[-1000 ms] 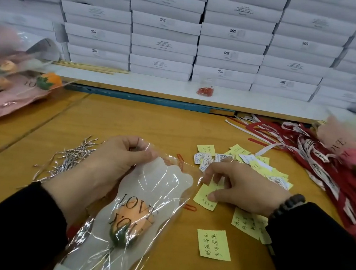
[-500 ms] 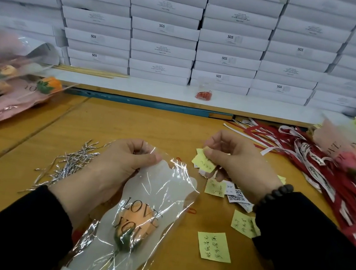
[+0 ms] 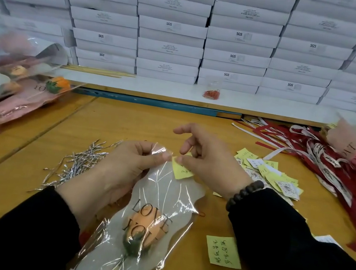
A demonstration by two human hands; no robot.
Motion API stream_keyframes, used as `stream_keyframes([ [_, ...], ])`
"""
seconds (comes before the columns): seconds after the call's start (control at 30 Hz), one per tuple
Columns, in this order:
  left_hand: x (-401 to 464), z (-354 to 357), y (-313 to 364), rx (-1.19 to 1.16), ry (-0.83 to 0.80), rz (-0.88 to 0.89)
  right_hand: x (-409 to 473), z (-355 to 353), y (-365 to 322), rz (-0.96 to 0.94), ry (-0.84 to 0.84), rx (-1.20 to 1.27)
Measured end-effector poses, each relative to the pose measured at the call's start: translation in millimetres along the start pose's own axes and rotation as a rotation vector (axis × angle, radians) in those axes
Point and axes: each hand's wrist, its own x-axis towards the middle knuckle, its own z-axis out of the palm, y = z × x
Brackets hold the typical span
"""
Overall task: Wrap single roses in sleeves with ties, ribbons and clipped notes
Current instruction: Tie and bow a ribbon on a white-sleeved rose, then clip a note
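Note:
An orange rose (image 3: 145,227) lies in a clear sleeve (image 3: 165,196) printed "LOVE YOU", on the wooden table (image 3: 129,120) in front of me. My left hand (image 3: 120,172) pinches the sleeve's top edge between thumb and fingers. My right hand (image 3: 209,161) pinches a small yellow note (image 3: 181,170) and holds it against that same top edge, right beside my left thumb. The note hangs over the sleeve's front.
Silver twist ties (image 3: 79,163) lie left of my hands. More yellow and white notes (image 3: 268,173) lie to the right, one note (image 3: 223,251) near my right sleeve. Red and white ribbons (image 3: 325,166) pile at right. Wrapped roses (image 3: 20,93) lie far left. Red clips (image 3: 211,94) sit before stacked white boxes (image 3: 185,34).
My right hand picked a yellow note from the pile, lifted it, and brought it left to the sleeve's top edge. My left hand kept holding the sleeve.

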Motion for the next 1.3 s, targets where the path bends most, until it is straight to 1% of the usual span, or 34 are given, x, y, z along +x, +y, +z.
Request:
stream_keyframes([
  [0.1,-0.9,-0.3,-1.2,0.054,-0.003,0.001,-0.4,2.3,-1.0,-0.024,0.002,-0.042],
  [0.17,-1.3,-0.3,-1.1,0.063,0.004,0.004,-0.7,4.4,-1.6,-0.023,0.023,0.021],
  [0.27,-0.1,-1.0,-0.2,0.016,0.034,0.002,-3.3,1.2,-3.5,0.091,0.069,0.211],
  [0.33,-0.4,-0.7,1.1,-0.014,0.052,0.002,-4.7,-4.9,-3.9,0.167,0.104,0.271],
  [0.4,-0.7,-1.2,2.1,-0.036,0.071,-0.001,-5.4,-9.8,-3.6,0.192,0.087,0.225],
  [0.47,-0.5,-0.9,2.7,-0.053,0.084,-0.002,-6.0,-11.5,-4.1,0.205,0.021,0.161],
  [0.53,0.2,0.0,2.6,-0.061,0.088,-0.003,-6.5,-10.4,-3.8,0.210,-0.011,0.144],
  [0.7,0.9,-3.2,1.5,-0.050,0.050,-0.002,-4.3,-5.5,-1.1,0.177,0.034,0.099],
  [0.8,0.2,-3.7,1.3,0.007,0.016,0.006,-4.6,-5.2,-1.1,0.155,0.054,0.038],
  [0.97,-0.9,-1.5,1.8,0.052,0.042,-0.013,-5.5,0.3,-3.8,-0.040,0.080,-0.174],
  [1.03,-0.8,-2.2,1.9,0.040,0.070,-0.017,-5.3,3.3,-3.1,-0.045,0.130,-0.117],
  [1.1,-1.7,-2.2,3.3,0.011,0.089,-0.015,-5.0,4.1,-3.5,0.020,0.191,-0.009],
  [1.13,-2.2,-2.2,3.7,-0.009,0.099,-0.016,-5.5,3.9,-3.8,0.059,0.200,-0.004],
  [1.17,-2.7,-2.1,4.0,-0.027,0.108,-0.019,-5.7,3.2,-3.5,0.099,0.180,-0.044],
  [1.23,-2.7,-2.6,4.3,-0.035,0.116,-0.025,-6.2,2.6,-4.5,0.177,0.079,-0.153],
  [1.3,-1.9,-2.8,4.3,-0.016,0.110,-0.035,-7.0,2.9,-5.2,0.210,-0.023,-0.156],
])
